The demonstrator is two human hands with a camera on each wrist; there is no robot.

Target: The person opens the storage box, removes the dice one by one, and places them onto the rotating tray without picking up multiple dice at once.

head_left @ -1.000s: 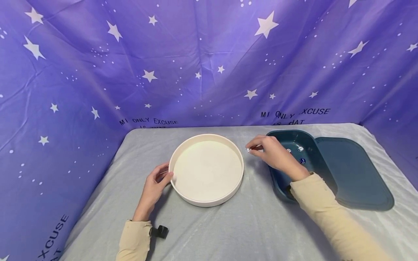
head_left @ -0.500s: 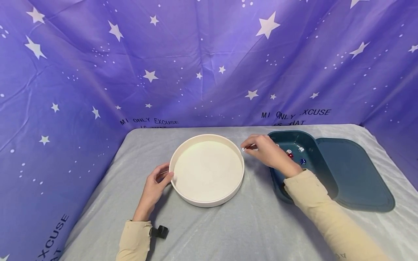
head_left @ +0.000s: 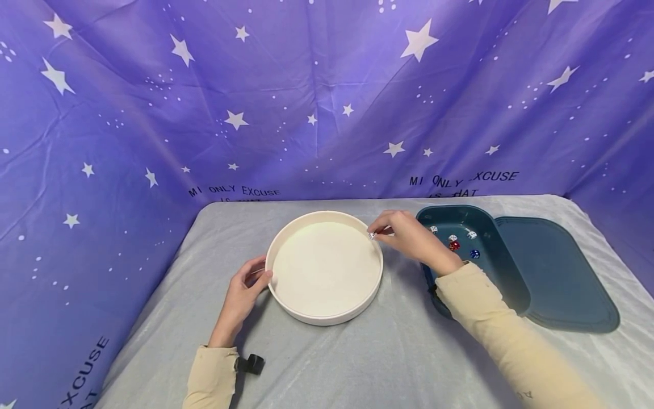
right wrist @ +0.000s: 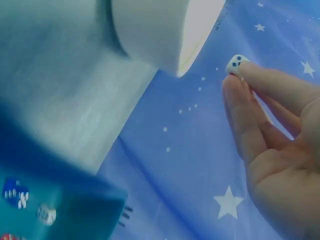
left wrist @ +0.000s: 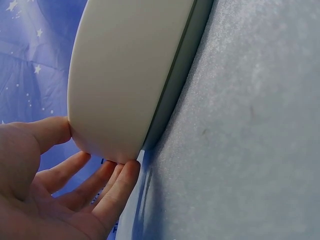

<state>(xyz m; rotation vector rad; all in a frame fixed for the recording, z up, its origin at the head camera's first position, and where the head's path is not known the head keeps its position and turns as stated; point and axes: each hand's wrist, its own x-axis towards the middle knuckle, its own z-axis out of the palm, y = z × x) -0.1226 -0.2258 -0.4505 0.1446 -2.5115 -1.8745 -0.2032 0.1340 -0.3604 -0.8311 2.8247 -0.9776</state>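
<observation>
A round, cream-coloured, shallow tray (head_left: 327,317) lies on the cloth, its inside bare. At its left side my left hand (head_left: 244,291) holds it, thumb at the rim and fingertips against the outer wall, as the left wrist view also shows. Over the tray's right rim my right hand (head_left: 411,238) pinches a white die (right wrist: 237,64) with dark pips between thumb and fingertips. To the right, a dark teal box (head_left: 503,278) holds several dice, among them a white die (head_left: 472,234), a red die (head_left: 454,245) and a blue die (head_left: 475,254). My right forearm hides part of that box.
A flat dark teal lid (head_left: 567,278) lies right of the box, up against it. Grey cloth (head_left: 327,369) covers the table. Behind and at the sides hangs a purple curtain (head_left: 286,74) with white stars. A black strap (head_left: 250,364) is on my left wrist.
My right hand has moved left with the white die, from beside the box to above the tray's right rim. More dice in the box show now. My left hand has stayed put.
</observation>
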